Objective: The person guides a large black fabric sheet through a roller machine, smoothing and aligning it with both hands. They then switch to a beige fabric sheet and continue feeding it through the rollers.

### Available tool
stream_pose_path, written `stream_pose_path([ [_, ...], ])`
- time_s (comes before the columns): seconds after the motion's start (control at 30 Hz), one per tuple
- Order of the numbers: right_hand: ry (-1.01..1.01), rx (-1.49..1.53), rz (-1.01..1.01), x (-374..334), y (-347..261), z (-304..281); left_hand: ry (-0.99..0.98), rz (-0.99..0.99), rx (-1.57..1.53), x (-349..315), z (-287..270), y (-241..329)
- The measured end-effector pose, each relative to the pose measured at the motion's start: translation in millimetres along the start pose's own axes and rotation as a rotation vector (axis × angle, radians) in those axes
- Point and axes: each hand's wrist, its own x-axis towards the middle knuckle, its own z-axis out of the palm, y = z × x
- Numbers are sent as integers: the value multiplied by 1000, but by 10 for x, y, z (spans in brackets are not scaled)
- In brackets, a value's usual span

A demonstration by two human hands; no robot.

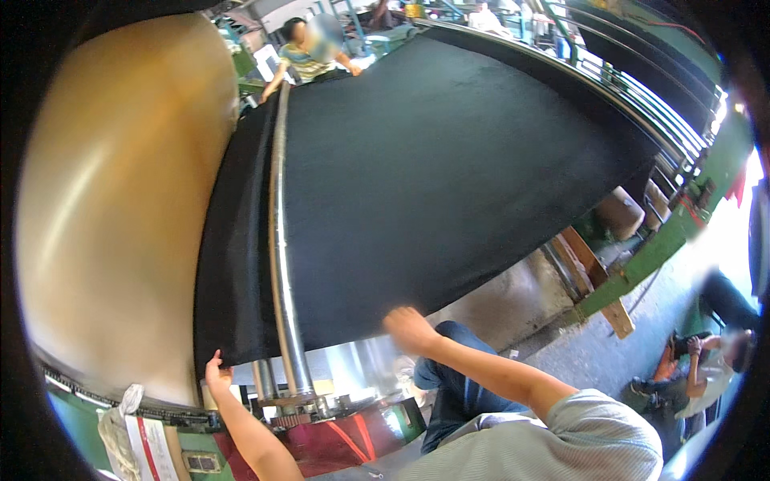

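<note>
A wide sheet of black fabric (433,184) stretches from the far rollers toward a large tan, shiny drum (120,184) on the left. It passes by a long metal roller (280,232). My left hand (216,375) pinches the sheet's near corner beside the drum's lower right edge, thumb up. At the near edge of the fabric, right of the metal roller, is my right hand (411,330). Its fingers are curled and slightly blurred; what they hold, if anything, is hidden. Across the sheet, another person (309,60) has both hands at its far edge.
A green machine frame (650,256) with a wooden board (593,276) stands to the right. Below the fabric are gears (293,418) and a dark red panel (337,441). White cloth (122,433) hangs at lower left. Another person (706,373) sits at far right.
</note>
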Motion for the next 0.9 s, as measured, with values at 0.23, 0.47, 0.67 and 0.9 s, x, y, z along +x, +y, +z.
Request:
stream_pose_path([
  [0.23, 238, 20, 16, 128, 531, -349, 427, -8, -145, 78, -584, 79],
  [0.47, 330, -314, 407, -150, 1237, -786, 172, 64, -121, -80, -363, 101],
  [0.67, 167, -270, 211, -575, 1012, -277, 577, 165, -231, -145, -72, -35],
  [0.9, 106, -94, 150, -426, 551, -162, 140, 294, 18, 162, -597, -192],
])
